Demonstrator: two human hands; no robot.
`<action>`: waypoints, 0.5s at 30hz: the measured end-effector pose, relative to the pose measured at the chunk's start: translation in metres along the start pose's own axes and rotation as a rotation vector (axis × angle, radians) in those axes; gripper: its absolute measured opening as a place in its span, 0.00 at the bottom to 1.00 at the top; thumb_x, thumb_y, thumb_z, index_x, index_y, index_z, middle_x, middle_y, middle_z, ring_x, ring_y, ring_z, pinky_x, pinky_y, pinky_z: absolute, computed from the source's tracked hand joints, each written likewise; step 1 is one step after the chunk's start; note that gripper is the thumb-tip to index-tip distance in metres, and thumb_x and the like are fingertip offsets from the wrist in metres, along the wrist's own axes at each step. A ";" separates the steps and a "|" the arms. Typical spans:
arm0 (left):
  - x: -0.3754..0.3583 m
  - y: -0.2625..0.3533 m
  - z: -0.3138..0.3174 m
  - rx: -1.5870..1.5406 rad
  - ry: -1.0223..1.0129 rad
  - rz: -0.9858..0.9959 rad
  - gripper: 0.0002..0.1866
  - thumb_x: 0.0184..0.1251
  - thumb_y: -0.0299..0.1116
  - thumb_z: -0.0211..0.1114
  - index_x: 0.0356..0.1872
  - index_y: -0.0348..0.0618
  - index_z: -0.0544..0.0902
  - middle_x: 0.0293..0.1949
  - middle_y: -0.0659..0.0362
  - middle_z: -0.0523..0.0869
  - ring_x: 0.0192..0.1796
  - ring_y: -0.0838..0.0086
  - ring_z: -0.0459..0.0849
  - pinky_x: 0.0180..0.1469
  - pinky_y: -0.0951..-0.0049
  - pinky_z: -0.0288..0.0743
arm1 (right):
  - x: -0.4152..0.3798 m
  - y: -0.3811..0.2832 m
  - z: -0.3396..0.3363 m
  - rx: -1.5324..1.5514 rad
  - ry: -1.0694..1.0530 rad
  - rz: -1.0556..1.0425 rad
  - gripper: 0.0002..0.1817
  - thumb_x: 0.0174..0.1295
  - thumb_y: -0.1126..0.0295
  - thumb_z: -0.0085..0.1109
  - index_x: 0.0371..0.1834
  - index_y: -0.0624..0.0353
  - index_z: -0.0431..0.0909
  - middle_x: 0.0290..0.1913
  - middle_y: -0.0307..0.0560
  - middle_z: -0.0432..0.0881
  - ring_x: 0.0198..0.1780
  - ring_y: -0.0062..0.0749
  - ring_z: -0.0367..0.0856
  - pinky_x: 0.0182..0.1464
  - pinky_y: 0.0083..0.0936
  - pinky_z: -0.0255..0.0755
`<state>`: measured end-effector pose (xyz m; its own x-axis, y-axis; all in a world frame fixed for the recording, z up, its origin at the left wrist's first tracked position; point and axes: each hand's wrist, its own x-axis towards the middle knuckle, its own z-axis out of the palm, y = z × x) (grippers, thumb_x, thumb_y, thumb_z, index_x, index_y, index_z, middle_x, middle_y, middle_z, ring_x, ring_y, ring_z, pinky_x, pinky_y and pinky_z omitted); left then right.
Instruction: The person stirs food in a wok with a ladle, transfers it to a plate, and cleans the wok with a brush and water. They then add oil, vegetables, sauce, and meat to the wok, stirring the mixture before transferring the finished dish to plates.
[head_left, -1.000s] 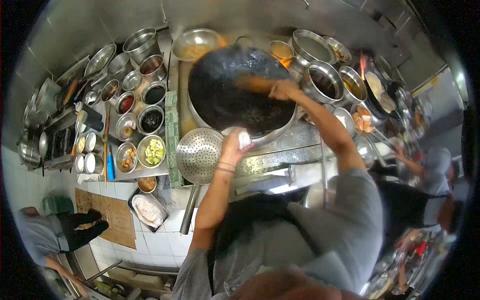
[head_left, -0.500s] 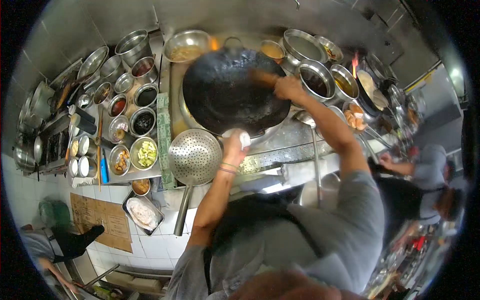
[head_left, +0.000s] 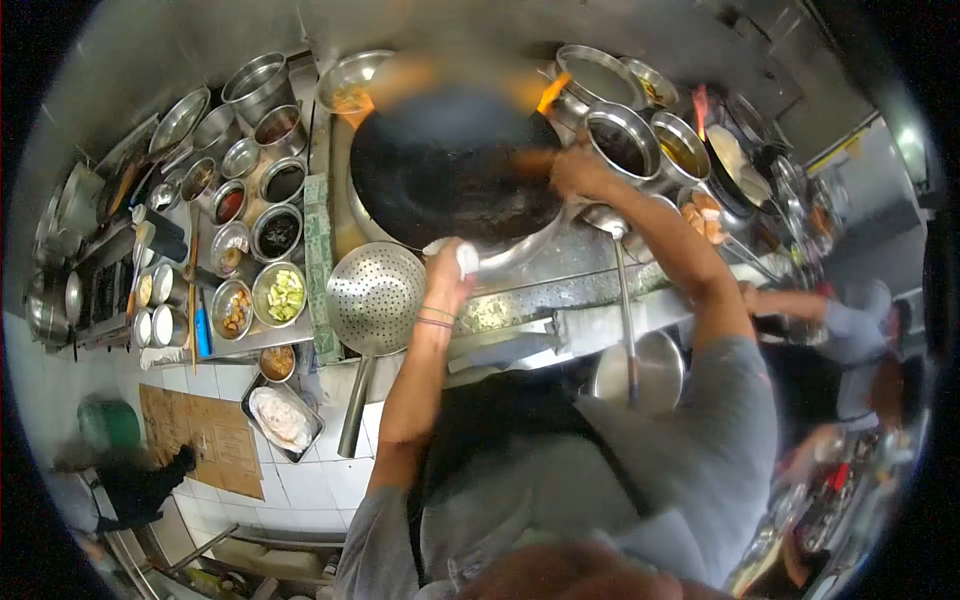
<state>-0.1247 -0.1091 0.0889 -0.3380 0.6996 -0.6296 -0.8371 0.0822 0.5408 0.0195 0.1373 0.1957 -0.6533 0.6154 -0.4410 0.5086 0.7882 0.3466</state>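
A large black wok (head_left: 430,200) sits over the burner, with orange flame (head_left: 553,92) showing around its far rim. Folded in my closed left hand (head_left: 445,285) is a white cloth (head_left: 466,258), pressed at the near rim of the wok where its handle is. My right hand (head_left: 583,174) grips a brown wok brush (head_left: 532,162), smeared by motion, over the wok's right inner side. A perforated strainer (head_left: 376,300) rests left of my left hand, its handle over the counter edge. To the right, a long ladle (head_left: 606,218) lies under my right forearm.
Bowls of sauces and cut ingredients (head_left: 279,294) crowd the left counter. Metal pots (head_left: 622,140) stand close behind my right hand. Another pan with flame (head_left: 728,160) is at far right. Co-workers (head_left: 850,320) stand at right and lower left (head_left: 120,490).
Flame and a grey-orange haze have spread along the wok's far rim, hiding its far handle. The view has shifted slightly. Both hands keep their holds on cloth and brush.
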 end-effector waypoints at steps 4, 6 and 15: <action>0.010 -0.005 -0.005 -0.034 -0.035 0.021 0.07 0.61 0.34 0.61 0.23 0.52 0.76 0.18 0.65 0.74 0.17 0.75 0.72 0.13 0.76 0.56 | -0.028 0.000 -0.026 0.273 0.553 0.445 0.23 0.66 0.67 0.48 0.65 0.52 0.67 0.37 0.55 0.85 0.41 0.49 0.87 0.41 0.44 0.80; 0.016 -0.007 -0.015 0.007 -0.073 -0.026 0.05 0.64 0.35 0.59 0.28 0.52 0.77 0.20 0.65 0.76 0.19 0.75 0.74 0.13 0.74 0.56 | -0.060 -0.039 -0.033 0.316 0.325 0.216 0.24 0.65 0.63 0.49 0.67 0.46 0.69 0.40 0.59 0.85 0.43 0.52 0.86 0.45 0.46 0.80; 0.029 0.000 -0.024 -0.048 -0.176 -0.017 0.05 0.64 0.35 0.59 0.29 0.51 0.78 0.20 0.66 0.77 0.20 0.76 0.75 0.17 0.75 0.63 | -0.052 0.003 -0.024 0.296 0.567 0.395 0.20 0.61 0.66 0.53 0.58 0.51 0.75 0.34 0.51 0.86 0.35 0.46 0.87 0.35 0.44 0.81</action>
<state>-0.1452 -0.1059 0.0568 -0.2469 0.8121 -0.5287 -0.8629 0.0641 0.5013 0.0413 0.1076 0.2398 -0.5391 0.8201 0.1917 0.8422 0.5261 0.1179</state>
